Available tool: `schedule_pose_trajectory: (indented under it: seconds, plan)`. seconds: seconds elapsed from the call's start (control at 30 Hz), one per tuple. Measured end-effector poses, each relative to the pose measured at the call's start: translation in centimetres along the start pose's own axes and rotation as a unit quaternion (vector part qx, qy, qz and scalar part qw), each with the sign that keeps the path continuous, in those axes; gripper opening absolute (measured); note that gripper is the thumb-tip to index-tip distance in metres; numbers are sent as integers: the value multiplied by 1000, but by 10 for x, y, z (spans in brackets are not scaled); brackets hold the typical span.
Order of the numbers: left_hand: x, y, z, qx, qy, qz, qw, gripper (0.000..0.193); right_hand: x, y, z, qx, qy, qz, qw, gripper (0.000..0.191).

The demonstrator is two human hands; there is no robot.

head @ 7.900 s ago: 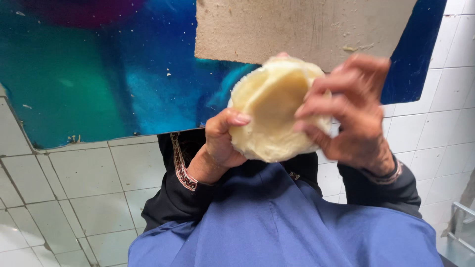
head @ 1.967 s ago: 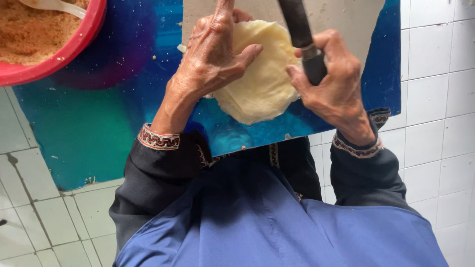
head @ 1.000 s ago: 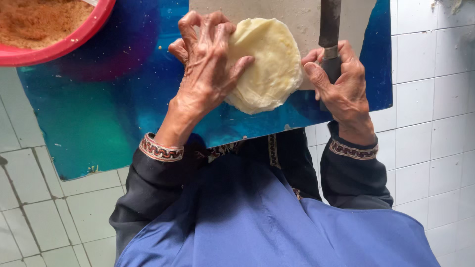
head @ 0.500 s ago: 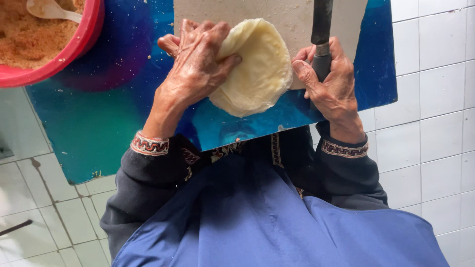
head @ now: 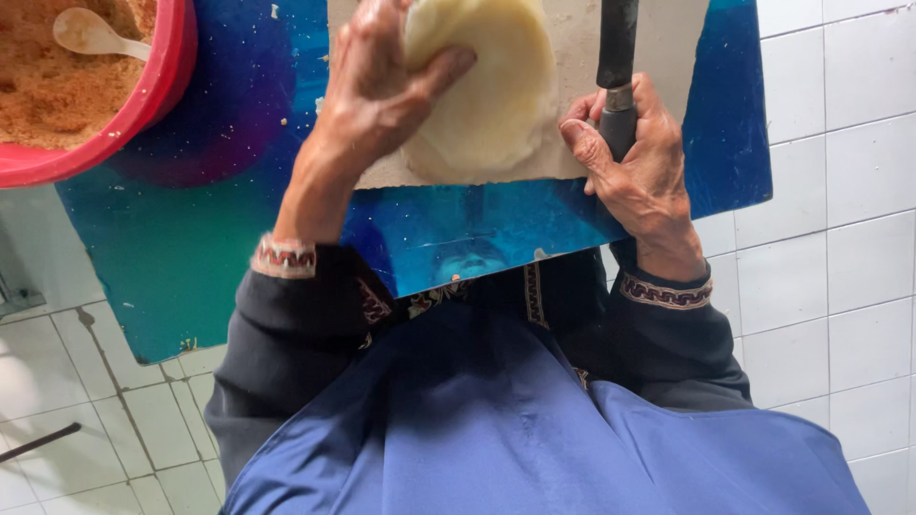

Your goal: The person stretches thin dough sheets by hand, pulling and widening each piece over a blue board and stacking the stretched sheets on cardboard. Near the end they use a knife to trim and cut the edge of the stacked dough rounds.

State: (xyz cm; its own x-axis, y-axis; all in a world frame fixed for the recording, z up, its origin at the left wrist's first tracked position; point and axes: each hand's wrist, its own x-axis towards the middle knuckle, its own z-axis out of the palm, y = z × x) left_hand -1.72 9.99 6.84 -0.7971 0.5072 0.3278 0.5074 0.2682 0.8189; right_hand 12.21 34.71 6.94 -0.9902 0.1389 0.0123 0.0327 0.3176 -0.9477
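1. Under the left hand (head: pixel 382 86) lies a pale round of dough (head: pixel 487 91); the fingers are spread over its left part and the thumb (head: pixel 434 72) presses across its face, so the hand lies on it without closing around it.
2. Just to the right of the dough, the right hand (head: pixel 634 157) is wrapped tight around a dark tool handle (head: pixel 617 57). The handle's long axis runs straight away from the person, up out of view; what is at its far end cannot be seen.
3. Both hands flank the dough, with the left on it and the right beside it but not touching.
4. Beneath the dough is a beige board (head: pixel 563 157), which rests on a shiny blue tabletop (head: pixel 191 248).
5. Well apart at the far left stands a red bowl (head: pixel 157 86) holding brown crumbly filling (head: pixel 48 86), with a pale spoon (head: pixel 86 33) lying in it.
6. White floor tiles (head: pixel 840 191) surround the table.
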Motion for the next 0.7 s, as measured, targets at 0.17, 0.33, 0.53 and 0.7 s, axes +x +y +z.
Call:
schedule_pose_trajectory:
  seconds: [0.17,0.33,0.53,0.7]
  plan:
    - [19,-33,0,102,47,-1,994,45,2,-8,2,31,6,4,999,22]
    - [12,-44,8,57,151,11,987,38,4,-29,-6,3,-49,36,998,29]
    - [6,-52,12,48,174,32,983,42,14,-54,7,-246,-84,-48,964,54]
    - [6,-66,11,97,185,25,978,40,20,-63,25,-355,-105,-185,910,64]
